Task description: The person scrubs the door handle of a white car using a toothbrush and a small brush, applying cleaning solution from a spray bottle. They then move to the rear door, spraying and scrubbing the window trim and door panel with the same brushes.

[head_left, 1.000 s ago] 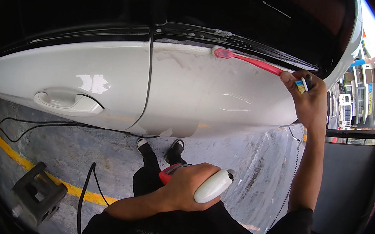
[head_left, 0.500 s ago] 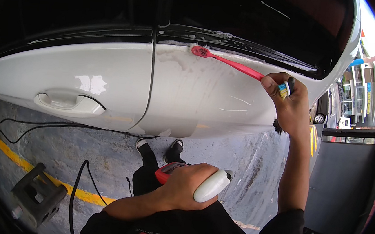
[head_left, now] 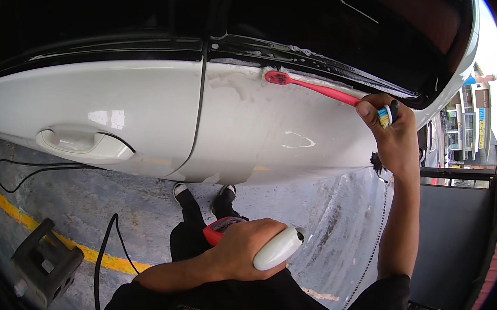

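Head view: right hand (head_left: pixel 395 133) grips red plastic toothbrush (head_left: pixel 312 86) w/ head on soapy white car door (head_left: pixel 263 126), left hand (head_left: pixel 239 250) holds white spray bottle (head_left: pixel 278 249) over wet grey concrete floor (head_left: pixel 135 210).

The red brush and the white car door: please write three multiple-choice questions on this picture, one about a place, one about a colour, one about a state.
1. Where does the head of the red brush rest?
A. on the door handle
B. at the top edge of the white door panel, under the window trim
C. on the ground

2. What colour is the line painted on the ground?
A. yellow
B. blue
C. white

3. What is the state of the left hand?
A. open and empty
B. flat on the door
C. closed around a white bottle with a red part

Answers: 1 B, the head lies in foam under the black trim. 2 A, the stripe is yellow. 3 C, the fingers wrap the bottle.
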